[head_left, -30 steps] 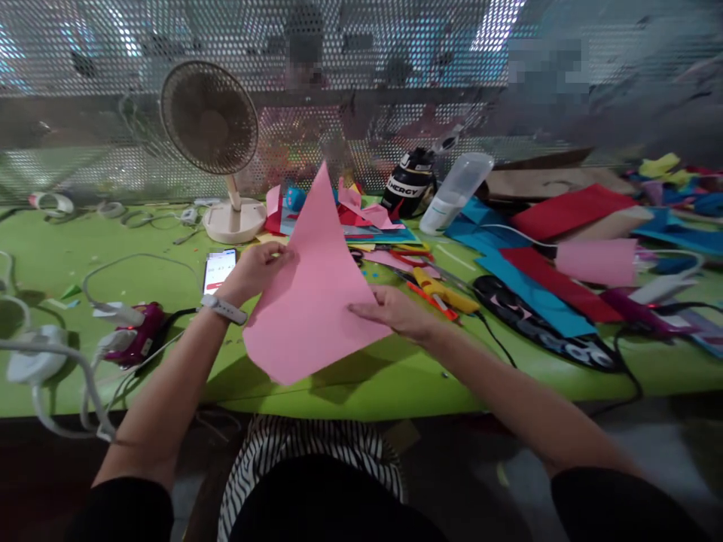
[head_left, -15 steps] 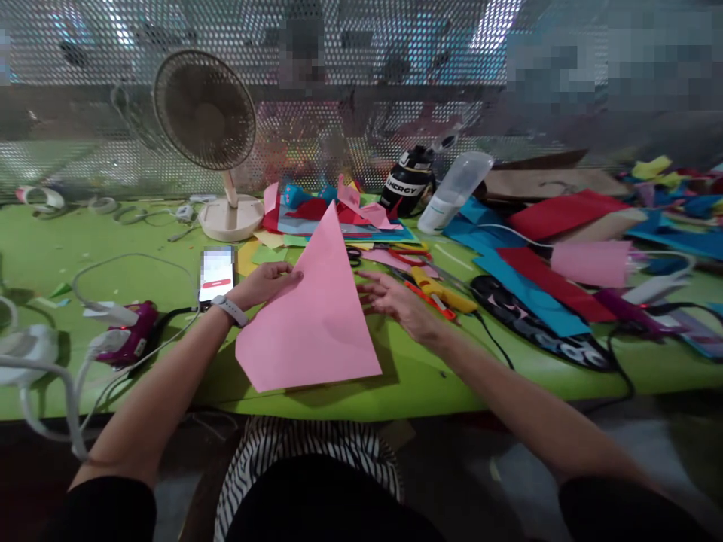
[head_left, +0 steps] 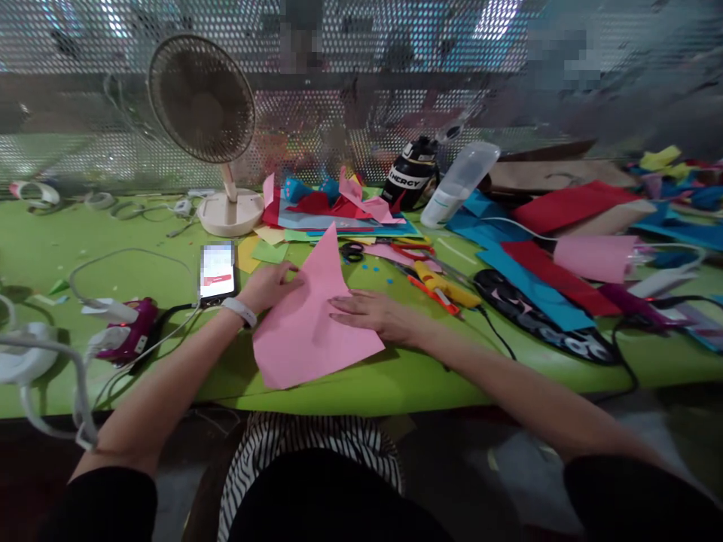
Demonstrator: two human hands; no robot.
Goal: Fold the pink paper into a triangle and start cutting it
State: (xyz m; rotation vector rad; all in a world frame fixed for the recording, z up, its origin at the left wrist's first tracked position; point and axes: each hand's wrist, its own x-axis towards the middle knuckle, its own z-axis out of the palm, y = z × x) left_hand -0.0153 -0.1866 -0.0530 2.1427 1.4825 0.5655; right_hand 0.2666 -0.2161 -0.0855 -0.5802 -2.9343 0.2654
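A pink sheet of paper with a pointed top lies tilted in front of me, at the near side of the green table. At its left edge, my left hand pinches it, the thumb over the paper. My right hand rests on its right side, fingers stretched out and pressing flat on the surface. Just beyond the right hand lie black-handled scissors, an orange-handled cutter and a yellow glue gun. A lit phone is close to my left hand.
A fan stands at the back left. Coloured paper pieces, a black bottle and a clear bottle sit behind. On the left is a purple power strip with cables; a black patterned pouch lies right.
My right hand has moved left from beside the paper onto its right side. The paper has come down lower and turned slightly, and small blue dots now show on the table behind it.
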